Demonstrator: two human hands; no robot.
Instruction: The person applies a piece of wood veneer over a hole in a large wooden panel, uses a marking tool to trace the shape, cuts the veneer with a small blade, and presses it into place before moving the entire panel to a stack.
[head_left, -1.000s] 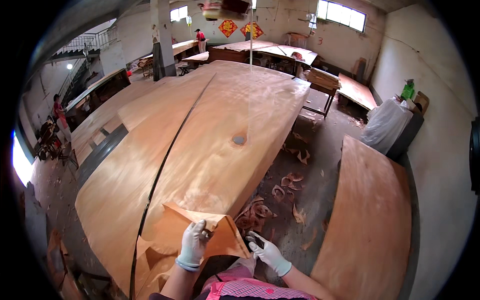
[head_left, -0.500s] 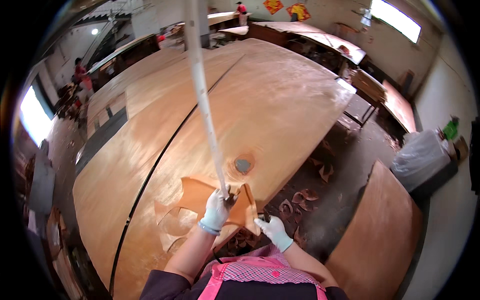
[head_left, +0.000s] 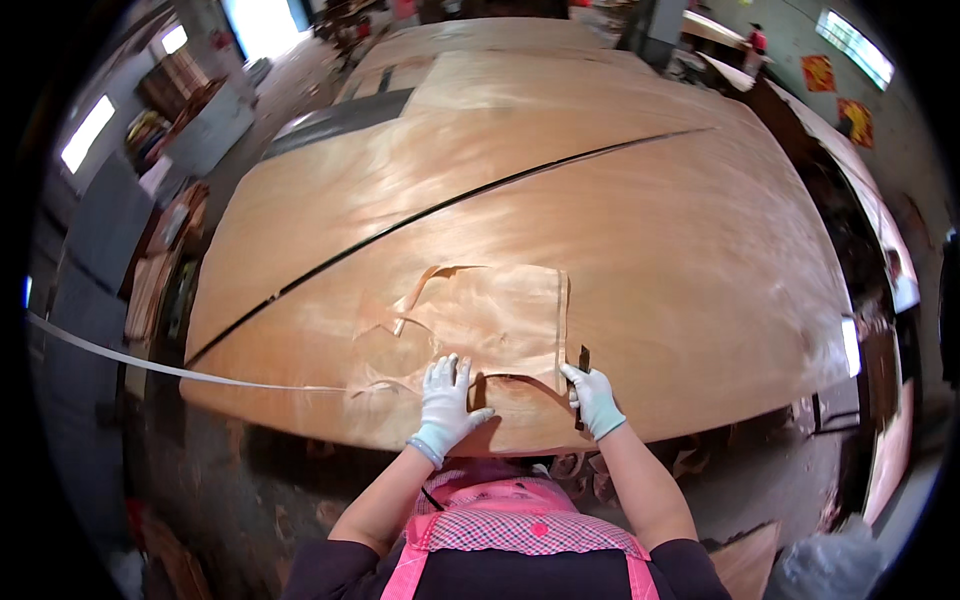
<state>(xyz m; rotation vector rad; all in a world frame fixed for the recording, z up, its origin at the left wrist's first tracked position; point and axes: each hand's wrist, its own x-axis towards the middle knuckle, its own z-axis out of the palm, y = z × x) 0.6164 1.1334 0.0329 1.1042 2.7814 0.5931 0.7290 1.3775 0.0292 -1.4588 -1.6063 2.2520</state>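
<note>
My gloved left hand (head_left: 448, 405) lies with its fingers spread on a thin, torn piece of wood veneer (head_left: 490, 320), which is spread on a broad pale wooden sheet (head_left: 680, 260) near its front edge. My gloved right hand (head_left: 592, 398) is closed on a dark flat bladed tool (head_left: 582, 358), upright at the veneer piece's right edge, where my thumb touches the veneer. The piece has a ragged, curved left side and lower edge. A long white strip (head_left: 200, 370) runs in from the left and reaches the veneer near my left hand.
A black strip (head_left: 420, 214) crosses the big sheet diagonally, with a dark grey patch (head_left: 340, 125) behind it. Stacked boards (head_left: 150, 290) and grey panels (head_left: 85, 250) stand left. More sheet-covered tables line the right (head_left: 895, 270), a person in red (head_left: 756, 45) beside one, and a pillar (head_left: 660, 30) rises behind.
The view has swung round to face the sheet squarely. The veneer, raised in my hands before, now lies flat; my left fingers have spread on it. The white strip now runs sideways.
</note>
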